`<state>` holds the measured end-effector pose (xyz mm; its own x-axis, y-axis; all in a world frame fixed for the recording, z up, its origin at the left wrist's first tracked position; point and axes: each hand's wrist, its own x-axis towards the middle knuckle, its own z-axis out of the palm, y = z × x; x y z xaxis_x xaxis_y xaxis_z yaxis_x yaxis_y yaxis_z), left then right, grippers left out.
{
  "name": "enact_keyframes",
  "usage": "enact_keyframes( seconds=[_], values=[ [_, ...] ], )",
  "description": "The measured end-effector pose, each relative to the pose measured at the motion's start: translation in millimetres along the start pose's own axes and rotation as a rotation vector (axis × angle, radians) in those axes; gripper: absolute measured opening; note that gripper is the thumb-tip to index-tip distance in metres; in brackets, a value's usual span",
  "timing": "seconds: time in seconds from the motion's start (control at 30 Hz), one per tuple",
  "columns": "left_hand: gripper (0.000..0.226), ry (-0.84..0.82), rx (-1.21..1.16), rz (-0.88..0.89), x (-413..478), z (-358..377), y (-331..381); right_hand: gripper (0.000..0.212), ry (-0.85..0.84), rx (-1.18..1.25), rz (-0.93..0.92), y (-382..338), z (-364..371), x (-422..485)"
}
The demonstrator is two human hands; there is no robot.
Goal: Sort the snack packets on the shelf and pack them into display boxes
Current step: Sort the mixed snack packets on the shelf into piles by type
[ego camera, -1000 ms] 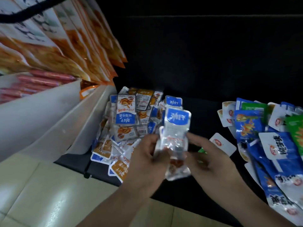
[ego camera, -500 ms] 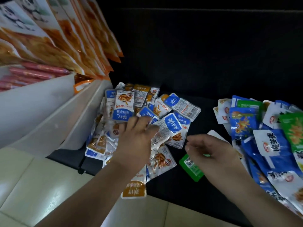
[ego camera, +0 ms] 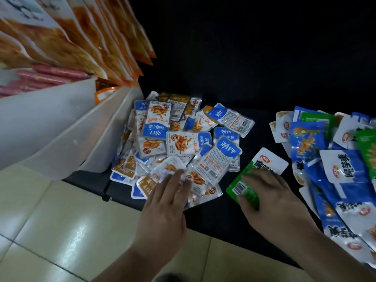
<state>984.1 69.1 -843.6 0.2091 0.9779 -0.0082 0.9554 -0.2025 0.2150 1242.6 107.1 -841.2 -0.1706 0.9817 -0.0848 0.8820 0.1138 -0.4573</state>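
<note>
A heap of small blue-and-white fish snack packets lies on the dark shelf, left of centre. My left hand rests on the heap's near edge with straight fingers. A green-and-white packet lies alone in the gap between the heaps. My right hand covers its middle, thumb and fingers curled at its edges. To the right spreads a second heap of larger blue, white and green packets.
White display boxes stand at the left, one holding red sausage sticks. Large orange snack bags hang above them. Pale floor tiles lie below the shelf's front edge. The back of the shelf is dark.
The stack of blue-and-white packets held in both hands a second ago now lies on the left heap. My right hand has moved onto the green packet; my left hand slid toward the heap's near edge.
</note>
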Motion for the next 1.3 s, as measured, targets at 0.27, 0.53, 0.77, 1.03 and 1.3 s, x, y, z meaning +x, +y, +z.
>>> enact_keyframes(
  seconds=[0.27,0.53,0.77,1.03,1.3],
  values=[
    [0.036,0.199,0.122,0.069,57.2,-1.4,-24.8,0.061,0.062,-0.131,-0.148,14.2,3.8,0.8],
    [0.04,0.209,-0.106,0.271,41.6,-4.3,36.1,0.055,0.016,-0.035,-0.179,22.6,-5.1,2.0],
    [0.051,0.015,0.104,0.361,74.0,26.1,66.4,0.052,-0.109,0.004,-0.127,37.4,-29.3,-19.2],
    [0.047,0.025,0.164,0.19,81.8,16.0,65.0,0.036,0.067,-0.098,-0.039,56.7,-40.2,-42.5],
    [0.054,-0.102,-0.582,0.08,161.8,2.5,158.9,0.018,0.412,0.426,0.099,82.9,-84.8,-27.4]
  ],
)
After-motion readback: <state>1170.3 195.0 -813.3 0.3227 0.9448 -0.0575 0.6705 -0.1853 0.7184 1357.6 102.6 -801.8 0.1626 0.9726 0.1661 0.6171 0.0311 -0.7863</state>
